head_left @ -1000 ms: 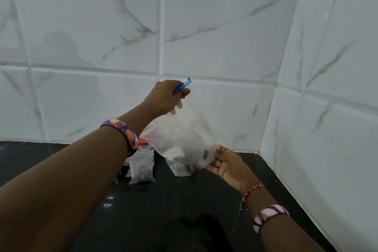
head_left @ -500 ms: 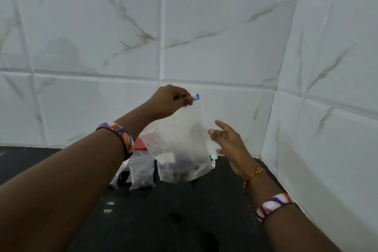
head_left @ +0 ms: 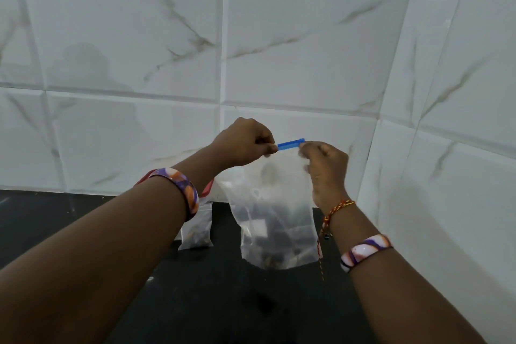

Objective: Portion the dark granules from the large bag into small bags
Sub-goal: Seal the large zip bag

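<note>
A large clear plastic bag with a blue zip strip along its top hangs in the air above the black counter. Dark granules and some pale bits sit in its bottom. My left hand pinches the left end of the blue strip. My right hand pinches the right end, its fingers curled over the bag's upper edge. A small clear bag with dark granules stands on the counter behind my left wrist, partly hidden by it.
White marbled wall tiles close in behind and on the right, meeting in a corner. Something red shows behind my left forearm, mostly hidden. The counter runs toward the left and toward me.
My right hand rose from under the bag's bottom to its top and took the right end of the blue strip. The bag now hangs straight between both hands.
</note>
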A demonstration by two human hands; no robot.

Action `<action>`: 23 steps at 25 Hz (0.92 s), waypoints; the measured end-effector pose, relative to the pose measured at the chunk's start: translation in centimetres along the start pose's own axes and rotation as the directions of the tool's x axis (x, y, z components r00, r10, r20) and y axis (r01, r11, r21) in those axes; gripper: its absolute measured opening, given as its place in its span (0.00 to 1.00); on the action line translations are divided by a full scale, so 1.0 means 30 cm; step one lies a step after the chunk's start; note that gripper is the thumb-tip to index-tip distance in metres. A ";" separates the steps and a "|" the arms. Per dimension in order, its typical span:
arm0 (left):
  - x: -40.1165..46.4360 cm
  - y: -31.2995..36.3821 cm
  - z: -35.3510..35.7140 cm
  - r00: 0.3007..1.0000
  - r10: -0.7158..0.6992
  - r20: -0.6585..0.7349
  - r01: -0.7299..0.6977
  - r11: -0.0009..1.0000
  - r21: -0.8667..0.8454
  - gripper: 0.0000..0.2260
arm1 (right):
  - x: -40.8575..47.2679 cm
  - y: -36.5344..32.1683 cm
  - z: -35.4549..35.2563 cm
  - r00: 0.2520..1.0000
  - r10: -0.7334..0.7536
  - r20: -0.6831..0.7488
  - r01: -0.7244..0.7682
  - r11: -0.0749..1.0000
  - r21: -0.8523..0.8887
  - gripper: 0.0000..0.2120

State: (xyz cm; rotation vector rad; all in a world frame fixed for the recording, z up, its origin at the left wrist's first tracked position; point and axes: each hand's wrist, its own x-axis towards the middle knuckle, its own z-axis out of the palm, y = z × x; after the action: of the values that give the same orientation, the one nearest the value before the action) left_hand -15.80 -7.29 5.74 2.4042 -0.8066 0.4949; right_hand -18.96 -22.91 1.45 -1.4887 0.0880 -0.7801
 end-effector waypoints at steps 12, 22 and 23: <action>-0.029 -0.076 -0.043 0.948 -0.314 -0.050 0.215 0.749 -0.627 0.07 | 0.060 0.047 -0.109 0.964 0.263 0.043 -0.265 0.930 0.253 0.05; -0.051 -0.235 0.293 0.784 -0.614 -0.089 0.414 0.626 -0.661 0.22 | 0.019 0.342 -0.066 0.893 0.390 0.227 -0.374 0.921 -0.111 0.07; -0.074 -0.242 0.348 0.764 -0.635 -0.110 0.452 0.650 -0.611 0.25 | 0.036 0.357 -0.053 0.894 0.385 0.230 -0.368 0.923 -0.116 0.07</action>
State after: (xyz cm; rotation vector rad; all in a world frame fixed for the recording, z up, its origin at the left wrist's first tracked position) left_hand -11.12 -7.76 -6.29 1.8086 -0.0128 0.3167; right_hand -14.56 -25.98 -8.01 -1.5622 0.2098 -0.2744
